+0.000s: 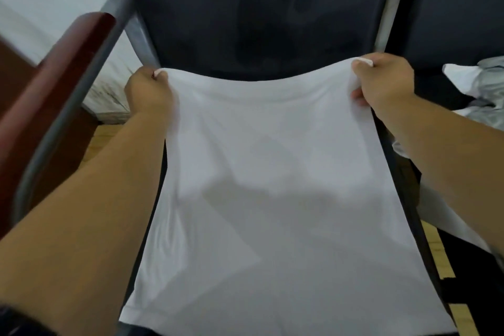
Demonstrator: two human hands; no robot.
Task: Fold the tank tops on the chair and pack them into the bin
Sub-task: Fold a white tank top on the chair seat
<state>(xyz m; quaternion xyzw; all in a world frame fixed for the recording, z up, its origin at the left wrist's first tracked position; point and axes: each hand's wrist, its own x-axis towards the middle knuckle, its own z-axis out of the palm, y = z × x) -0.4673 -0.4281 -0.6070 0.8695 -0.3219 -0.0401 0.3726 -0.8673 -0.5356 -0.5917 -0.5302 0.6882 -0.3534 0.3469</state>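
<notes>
Hem nearest, top [272,172] stretched over chair [259,8] seat, far corners pinched in curled left hand [148,90] and right hand [384,79]; risk of skewed fold from uneven pull, slipped corner from loosened pinch, or hem sliding off seat front.

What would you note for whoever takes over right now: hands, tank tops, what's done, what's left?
Hands: left hand grips the far left corner of the white tank top; right hand grips its far right corner.
The top is spread over the dark chair. More garments lie heaped at right. The bin is not in view.
Done: one top spread out, no fold visible.
Left: fold it, pack it, then the heap.
</notes>
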